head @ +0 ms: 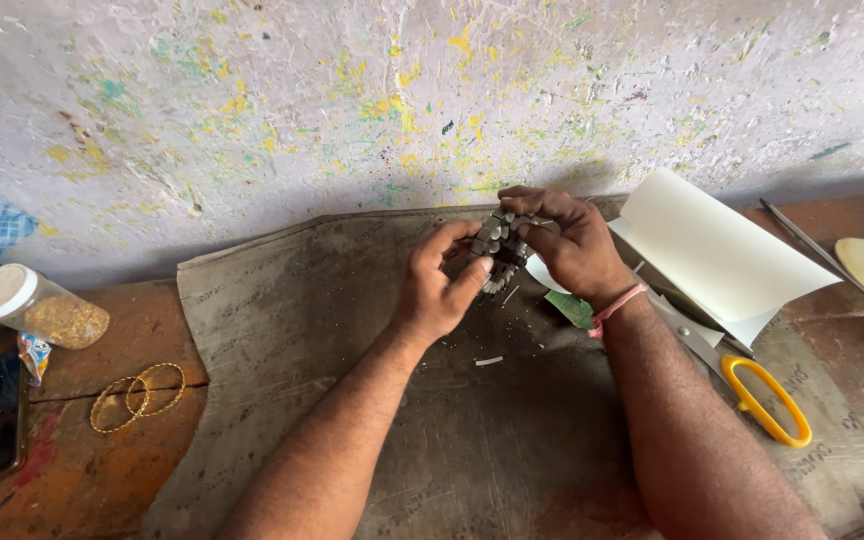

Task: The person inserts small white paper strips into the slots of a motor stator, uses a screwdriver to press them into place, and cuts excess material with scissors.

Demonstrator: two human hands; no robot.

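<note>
Left hand: the left hand is reaching in from below, its fingers curling closed and pinching the near side of a small grey cluster.
Right hand: the right hand is coming over from the right, fingers bent and gripping the top and far side of the same piece; a pink thread band is circling its wrist.
Held thing: the grey ornament is sitting between both hands just above the mat, looking like a bunch of small matte, petal-like grey pieces; finer detail is too small to tell.
Mat: a worn grey-brown sheet, creased and dusty, is covering the rust-orange counter, with tiny pale scraps lying on it.
Right side: a curled white paper sheet is lying beside the right wrist, and yellow-handled scissors are lying partly under it.
Left side: two thin gold bangles are resting on the counter, near a clear jar with a white lid and golden grains.
Backdrop: a rough wall is showing yellow and green paint flecks.
</note>
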